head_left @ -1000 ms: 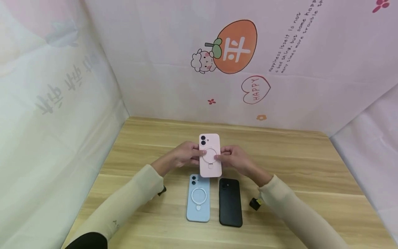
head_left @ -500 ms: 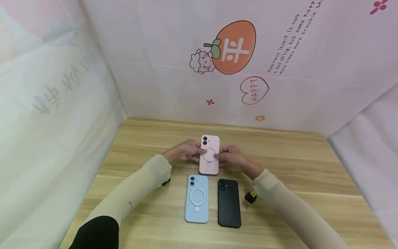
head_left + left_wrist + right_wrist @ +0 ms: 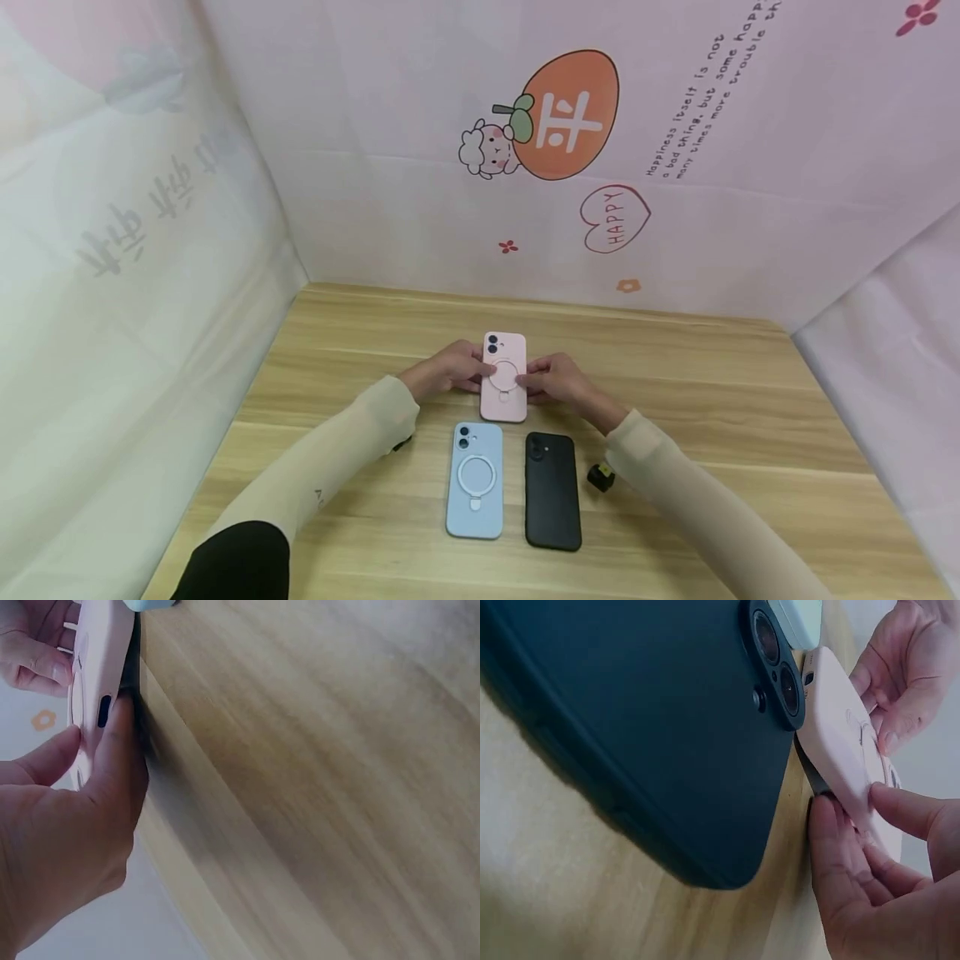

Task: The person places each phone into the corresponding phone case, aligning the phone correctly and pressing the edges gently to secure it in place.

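Note:
A pink phone case with camera lenses and a ring on its back (image 3: pixel 504 404) is held between both hands, low over the wooden table. My left hand (image 3: pixel 456 364) pinches its left edge, thumb on the back near the ring and fingers beneath. On the opposite edge my right hand (image 3: pixel 561 379) pinches likewise, as the right wrist view shows. Nearer to me lie a light blue phone case with a white ring (image 3: pixel 476 517) and, to its right, a black phone in a case (image 3: pixel 552 496). Whether the pink one touches the table I cannot tell.
The wooden table (image 3: pixel 675 400) meets a white printed cloth wall (image 3: pixel 412 225) at the back. Another cloth wall (image 3: pixel 150 333) stands on the left. A small black block (image 3: pixel 600 477) is by the right sleeve.
Both hands have lowered the pink phone case toward the table and tilted it flatter. The blue and black ones have stayed in place.

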Demonstrator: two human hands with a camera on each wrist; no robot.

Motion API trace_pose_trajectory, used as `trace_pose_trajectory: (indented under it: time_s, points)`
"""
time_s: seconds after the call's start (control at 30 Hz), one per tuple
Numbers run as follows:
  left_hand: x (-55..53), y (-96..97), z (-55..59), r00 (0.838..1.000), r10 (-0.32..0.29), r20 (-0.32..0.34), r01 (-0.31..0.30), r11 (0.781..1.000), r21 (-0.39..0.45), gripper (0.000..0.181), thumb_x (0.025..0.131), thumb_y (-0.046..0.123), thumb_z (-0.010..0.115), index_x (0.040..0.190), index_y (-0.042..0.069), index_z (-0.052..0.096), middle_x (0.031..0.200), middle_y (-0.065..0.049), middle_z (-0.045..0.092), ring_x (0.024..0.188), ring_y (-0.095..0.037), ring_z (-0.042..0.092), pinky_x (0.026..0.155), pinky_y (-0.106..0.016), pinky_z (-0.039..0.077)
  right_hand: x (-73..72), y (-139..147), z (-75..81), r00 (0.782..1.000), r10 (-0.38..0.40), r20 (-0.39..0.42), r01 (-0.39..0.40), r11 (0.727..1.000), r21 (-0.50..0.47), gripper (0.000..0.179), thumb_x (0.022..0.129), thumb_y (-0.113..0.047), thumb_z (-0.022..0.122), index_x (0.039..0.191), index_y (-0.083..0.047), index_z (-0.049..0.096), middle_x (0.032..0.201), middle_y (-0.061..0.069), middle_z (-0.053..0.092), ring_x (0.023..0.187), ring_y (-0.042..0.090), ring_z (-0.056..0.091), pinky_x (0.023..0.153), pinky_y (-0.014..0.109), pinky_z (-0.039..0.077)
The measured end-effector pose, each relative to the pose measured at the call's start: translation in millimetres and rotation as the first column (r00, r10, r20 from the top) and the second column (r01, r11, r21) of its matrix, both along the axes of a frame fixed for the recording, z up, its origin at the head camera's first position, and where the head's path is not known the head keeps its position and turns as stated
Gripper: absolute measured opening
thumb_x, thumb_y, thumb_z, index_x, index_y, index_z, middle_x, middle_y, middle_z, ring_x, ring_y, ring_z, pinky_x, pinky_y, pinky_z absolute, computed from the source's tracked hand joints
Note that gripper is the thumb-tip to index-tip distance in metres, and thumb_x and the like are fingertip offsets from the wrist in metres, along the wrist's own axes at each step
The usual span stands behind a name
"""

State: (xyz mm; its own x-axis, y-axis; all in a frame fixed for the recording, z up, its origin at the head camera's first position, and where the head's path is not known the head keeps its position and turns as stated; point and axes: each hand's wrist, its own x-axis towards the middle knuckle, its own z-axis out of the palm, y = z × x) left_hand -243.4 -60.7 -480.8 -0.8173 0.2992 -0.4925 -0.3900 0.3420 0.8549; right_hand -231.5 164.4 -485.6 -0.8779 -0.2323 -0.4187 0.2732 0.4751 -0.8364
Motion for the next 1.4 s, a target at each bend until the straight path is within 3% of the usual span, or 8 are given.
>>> trace_pose_trajectory:
  time_s: [0.17, 0.5, 1.03, 1.27, 1.4]
  points:
    - [1.9, 2.2, 3.2, 0.997, 0.019, -0.077, -0.024, 0.998, -0.063, 0.012, 0.101, 0.003, 0.069, 0.109, -0.006, 0.071, 0.096, -0.012, 0.07, 0.084, -0.018, 0.069, 0.076, -0.027, 0.064, -0.1, -1, -0.1, 0.999, -0.001, -0.046, 0.005, 0.997, 0.076, 0.021, 0.098, -0.016, 0.078, 0.112, 0.001, 0.076, 0.098, 0.012, 0.078, 0.083, 0.019, 0.077, 0.075, 0.031, 0.066]
    - [5.1, 5.8, 6.7, 0.987, 0.009, -0.162, -0.031, 0.991, -0.133, 0.006, 0.098, 0.0, 0.072, 0.099, -0.005, 0.068, 0.091, -0.01, 0.065, 0.082, -0.02, 0.069, 0.076, -0.027, 0.065, 1.2, -1, 2.2, 0.997, -0.013, -0.075, 0.02, 0.995, 0.101, 0.021, 0.096, -0.012, 0.079, 0.109, 0.004, 0.076, 0.098, 0.015, 0.077, 0.082, 0.021, 0.077, 0.075, 0.032, 0.066]
    - [8.8, 9.0, 5.9, 0.984, 0.004, -0.176, -0.026, 0.992, -0.123, 0.011, 0.098, 0.001, 0.072, 0.09, -0.004, 0.066, 0.085, -0.007, 0.063, 0.078, -0.017, 0.067, 0.078, -0.028, 0.065, 7.2, 0, 9.6, 0.991, 0.063, -0.114, -0.042, 0.983, 0.178, 0.02, 0.097, -0.011, 0.079, 0.111, 0.002, 0.078, 0.098, 0.012, 0.078, 0.082, 0.02, 0.077, 0.076, 0.032, 0.065]
    - [7.5, 9.7, 4.0, 0.985, -0.02, -0.17, -0.007, 0.988, -0.157, 0.011, 0.099, 0.006, 0.073, 0.102, -0.005, 0.074, 0.091, -0.011, 0.07, 0.08, -0.017, 0.068, 0.077, -0.027, 0.064, 8.3, 2, 9.4, 0.989, 0.088, -0.122, -0.061, 0.976, 0.207, 0.022, 0.098, -0.013, 0.078, 0.114, 0.002, 0.078, 0.096, 0.009, 0.079, 0.082, 0.017, 0.076, 0.075, 0.03, 0.065]
    - [8.6, 7.9, 3.3, 0.983, -0.032, -0.179, 0.005, 0.989, -0.15, 0.012, 0.101, 0.008, 0.072, 0.096, -0.003, 0.071, 0.088, -0.008, 0.067, 0.078, -0.015, 0.066, 0.075, -0.025, 0.063, 9.2, 3, 10.4, 0.986, 0.108, -0.129, -0.079, 0.974, 0.211, 0.024, 0.099, -0.014, 0.076, 0.116, 0.003, 0.077, 0.098, 0.011, 0.079, 0.084, 0.019, 0.076, 0.075, 0.031, 0.065]
